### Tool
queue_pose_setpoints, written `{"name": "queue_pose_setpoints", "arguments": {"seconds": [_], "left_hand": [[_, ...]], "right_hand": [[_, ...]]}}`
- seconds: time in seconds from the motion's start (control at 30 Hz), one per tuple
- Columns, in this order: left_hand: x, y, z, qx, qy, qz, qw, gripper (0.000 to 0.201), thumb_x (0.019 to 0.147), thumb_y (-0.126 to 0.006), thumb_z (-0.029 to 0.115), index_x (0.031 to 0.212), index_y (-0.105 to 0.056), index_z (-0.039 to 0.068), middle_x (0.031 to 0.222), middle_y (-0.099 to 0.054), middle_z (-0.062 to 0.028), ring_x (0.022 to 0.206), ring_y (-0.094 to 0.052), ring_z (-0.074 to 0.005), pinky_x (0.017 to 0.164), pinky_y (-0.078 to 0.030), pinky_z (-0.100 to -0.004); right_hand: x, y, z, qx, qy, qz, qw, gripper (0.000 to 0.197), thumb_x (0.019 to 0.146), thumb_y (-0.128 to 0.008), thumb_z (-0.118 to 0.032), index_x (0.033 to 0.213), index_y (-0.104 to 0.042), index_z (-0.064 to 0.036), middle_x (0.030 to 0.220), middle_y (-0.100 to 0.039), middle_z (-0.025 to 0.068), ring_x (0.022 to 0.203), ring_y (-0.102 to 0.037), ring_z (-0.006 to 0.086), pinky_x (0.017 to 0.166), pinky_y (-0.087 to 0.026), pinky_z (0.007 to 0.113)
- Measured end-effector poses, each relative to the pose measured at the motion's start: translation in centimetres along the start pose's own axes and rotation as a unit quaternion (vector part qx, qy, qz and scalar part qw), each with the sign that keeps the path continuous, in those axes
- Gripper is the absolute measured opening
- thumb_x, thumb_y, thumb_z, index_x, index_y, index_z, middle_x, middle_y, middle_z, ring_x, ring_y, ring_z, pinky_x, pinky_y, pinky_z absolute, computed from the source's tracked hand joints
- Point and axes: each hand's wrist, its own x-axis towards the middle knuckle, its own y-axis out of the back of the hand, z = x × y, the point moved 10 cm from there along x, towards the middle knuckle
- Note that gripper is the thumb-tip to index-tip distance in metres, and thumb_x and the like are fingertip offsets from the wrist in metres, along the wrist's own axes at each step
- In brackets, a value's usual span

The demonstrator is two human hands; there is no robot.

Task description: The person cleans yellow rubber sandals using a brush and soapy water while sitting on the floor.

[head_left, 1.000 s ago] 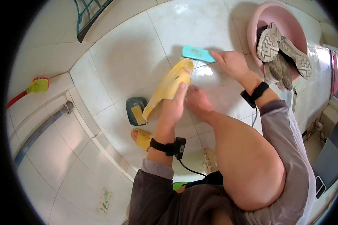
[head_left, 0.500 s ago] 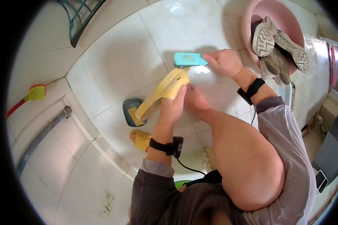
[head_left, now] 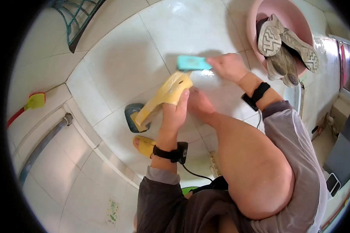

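A yellow slipper [head_left: 167, 90] is gripped by my left hand [head_left: 175, 112], whose fingers pass inside its strap. Its toe end points away from me and up to the right. My right hand [head_left: 228, 67] is closed round the end of a turquoise scrubbing brush [head_left: 193, 62]. The brush lies across the slipper's far end, its back upward, and its bristles are mostly hidden. Below the slipper's near end is a dark soap dish [head_left: 132, 115] with a yellowish bar [head_left: 137, 121] in it, partly covered by the slipper.
A pink basin [head_left: 252, 27] at the far right holds several dirty shoes [head_left: 270, 40]. My bare foot [head_left: 200, 101] rests on the tiled floor; the other wears a yellow slipper [head_left: 146, 146]. A green-headed brush [head_left: 35, 101] and a grey pipe [head_left: 42, 143] are at the left.
The turquoise brush and my right hand have shifted slightly left along the slipper's end. The whole view has also drifted a little. Both hands keep their hold.
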Motion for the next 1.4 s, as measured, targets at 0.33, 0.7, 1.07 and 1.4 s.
{"name": "queue_pose_setpoints", "arguments": {"seconds": [0.33,0.7,1.07,1.4], "left_hand": [[-0.2,0.0,-0.1,-0.055,0.084,-0.007,0.995,0.031,0.095,-0.057,0.018,0.118,-0.060,-0.003,0.112,-0.064,-0.0091,0.102,-0.059,-0.0189,0.090,-0.045,-0.0327],[0.6,-1.0,-0.1,-0.128,0.064,-0.015,0.990,0.030,0.095,-0.057,0.015,0.119,-0.058,-0.003,0.113,-0.063,-0.0087,0.101,-0.059,-0.0184,0.090,-0.045,-0.0318],[0.8,-2.3,-2.2,-0.384,0.152,-0.023,0.911,0.046,0.098,-0.049,0.020,0.137,-0.043,-0.003,0.129,-0.056,-0.0141,0.119,-0.054,-0.0235,0.103,-0.041,-0.0361],[2.7,-1.3,-1.4,-0.564,0.142,-0.006,0.814,0.050,0.100,-0.043,0.031,0.141,-0.037,0.002,0.140,-0.044,-0.0134,0.129,-0.047,-0.0300,0.109,-0.036,-0.0457]], "right_hand": [[-0.4,0.4,1.8,0.072,-0.044,-0.022,0.996,0.055,0.096,-0.037,-0.057,0.090,-0.074,-0.0165,0.072,-0.066,0.0161,0.071,-0.064,0.0369,0.070,-0.051,0.046],[-0.9,0.4,-1.7,0.105,-0.041,-0.025,0.993,0.059,0.098,-0.033,-0.055,0.097,-0.073,-0.0117,0.085,-0.068,0.0198,0.083,-0.065,0.0367,0.077,-0.050,0.043],[-1.8,-1.6,0.7,0.179,-0.141,-0.057,0.972,0.060,0.098,-0.036,-0.055,0.100,-0.070,-0.0064,0.084,-0.066,0.0243,0.083,-0.064,0.0393,0.078,-0.049,0.044],[-4.0,-3.8,1.9,0.216,-0.156,-0.044,0.963,0.063,0.097,-0.035,-0.057,0.109,-0.067,-0.0038,0.094,-0.065,0.0284,0.095,-0.063,0.0401,0.085,-0.048,0.044]]}}
